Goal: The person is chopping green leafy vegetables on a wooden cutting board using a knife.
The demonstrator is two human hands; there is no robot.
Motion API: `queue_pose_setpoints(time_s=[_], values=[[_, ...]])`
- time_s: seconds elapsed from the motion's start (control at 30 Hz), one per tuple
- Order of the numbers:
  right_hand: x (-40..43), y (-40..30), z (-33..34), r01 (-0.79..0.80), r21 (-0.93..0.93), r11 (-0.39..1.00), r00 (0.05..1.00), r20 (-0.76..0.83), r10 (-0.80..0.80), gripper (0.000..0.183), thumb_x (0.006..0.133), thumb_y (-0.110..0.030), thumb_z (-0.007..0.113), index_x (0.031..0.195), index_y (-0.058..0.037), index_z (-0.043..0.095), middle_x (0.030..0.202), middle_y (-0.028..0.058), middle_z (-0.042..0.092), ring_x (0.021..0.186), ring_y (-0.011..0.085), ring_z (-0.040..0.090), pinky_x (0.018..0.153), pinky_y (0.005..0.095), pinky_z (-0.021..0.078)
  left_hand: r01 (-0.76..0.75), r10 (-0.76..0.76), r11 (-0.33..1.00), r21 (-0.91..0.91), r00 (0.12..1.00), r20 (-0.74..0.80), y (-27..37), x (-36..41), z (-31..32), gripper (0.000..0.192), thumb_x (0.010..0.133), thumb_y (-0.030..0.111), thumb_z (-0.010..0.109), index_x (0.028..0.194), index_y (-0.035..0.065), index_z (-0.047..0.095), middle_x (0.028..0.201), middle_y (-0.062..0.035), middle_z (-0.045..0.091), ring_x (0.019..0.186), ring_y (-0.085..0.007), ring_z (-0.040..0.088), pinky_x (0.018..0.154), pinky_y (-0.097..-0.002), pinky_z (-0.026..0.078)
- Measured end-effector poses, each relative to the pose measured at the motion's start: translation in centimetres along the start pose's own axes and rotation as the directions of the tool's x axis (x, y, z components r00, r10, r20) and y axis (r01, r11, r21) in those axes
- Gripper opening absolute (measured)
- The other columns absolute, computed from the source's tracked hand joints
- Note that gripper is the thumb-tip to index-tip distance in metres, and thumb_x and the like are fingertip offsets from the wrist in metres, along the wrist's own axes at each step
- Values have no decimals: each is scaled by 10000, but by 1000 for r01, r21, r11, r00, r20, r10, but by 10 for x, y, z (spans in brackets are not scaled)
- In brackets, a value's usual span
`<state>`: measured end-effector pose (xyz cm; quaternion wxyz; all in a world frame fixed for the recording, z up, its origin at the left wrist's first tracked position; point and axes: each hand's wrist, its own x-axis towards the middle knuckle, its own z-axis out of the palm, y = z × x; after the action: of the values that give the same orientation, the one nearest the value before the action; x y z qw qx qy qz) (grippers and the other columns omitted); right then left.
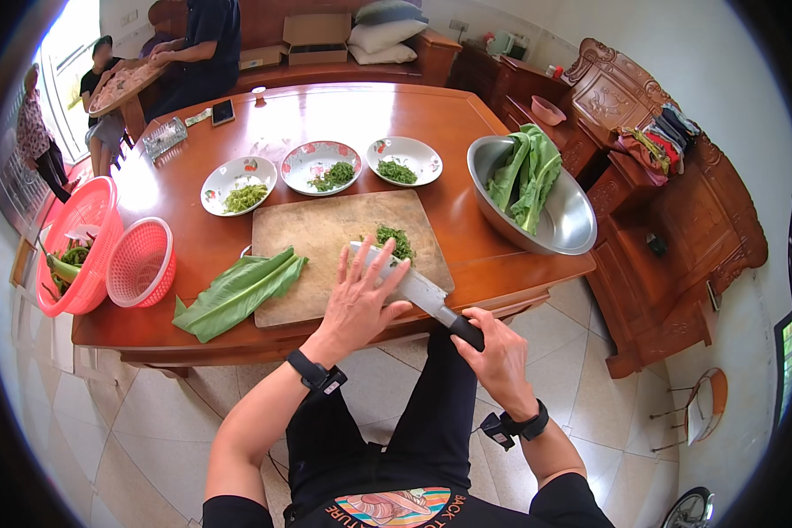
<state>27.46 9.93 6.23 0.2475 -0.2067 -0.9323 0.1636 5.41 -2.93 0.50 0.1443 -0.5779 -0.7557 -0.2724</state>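
My right hand (495,356) grips the black handle of a kitchen knife (422,290), whose broad blade lies low over a wooden cutting board (297,228). Fingers spread, my left hand (360,297) reaches over the blade, its fingertips at or on it; exact contact is hard to tell. Just beyond the blade is a small heap of chopped greens (397,243). A large green leaf (241,294) lies across the board's left edge and the table. Behind the board stand three bowls holding chopped greens: a left bowl (239,171), a middle bowl (321,152) and a right bowl (404,148).
A steel basin (574,224) with leafy greens (534,171) stands right on the wooden table (429,109). Pink baskets, a large one (99,264) with vegetables and a small one (142,264), are left. A glass tray (165,137) and phone (223,112) lie behind. Other people are at the far left.
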Motion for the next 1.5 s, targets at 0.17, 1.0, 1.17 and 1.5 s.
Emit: queue_pose_setpoints(time_s=[0.17,1.0,1.17,1.5], values=[[-7,8,-4,63,2,998,996,-63,-62,384,858,-206,778,1188,-107,609,877,105,703,810,287,695,694,392,540,137,-137,988,71,991,-3,-10,-3,1,625,954,421,638,1507,181,475,1644,-113,266,1533,-390,160,1230,-594,137],[-15,9,-21,-50,-16,999,999,-20,50,429,826,-162,805,1207,-107,614,930,133,731,844,298,724,744,365,558,177,-176,978,109,984,-17,-18,-3,9,687,981,454,590,1501,27,447,1609,-171,327,1526,-397,187,1219,-596,159],[-13,12,-24,-68,2,998,997,-37,68,433,827,-147,805,1211,-105,610,942,129,737,843,291,726,745,359,562,197,-196,975,106,980,-27,-25,-4,14,655,996,410,579,1496,11,443,1580,-180,376,1511,-397,231,1215,-591,179],[-10,5,-28,-68,-16,998,998,-18,68,418,819,-150,811,1191,-107,626,939,130,733,857,293,725,755,360,562,202,-198,977,73,978,-60,-23,1,7,595,974,359,617,1496,112,473,1542,-170,427,1478,-401,290,1203,-572,226]])
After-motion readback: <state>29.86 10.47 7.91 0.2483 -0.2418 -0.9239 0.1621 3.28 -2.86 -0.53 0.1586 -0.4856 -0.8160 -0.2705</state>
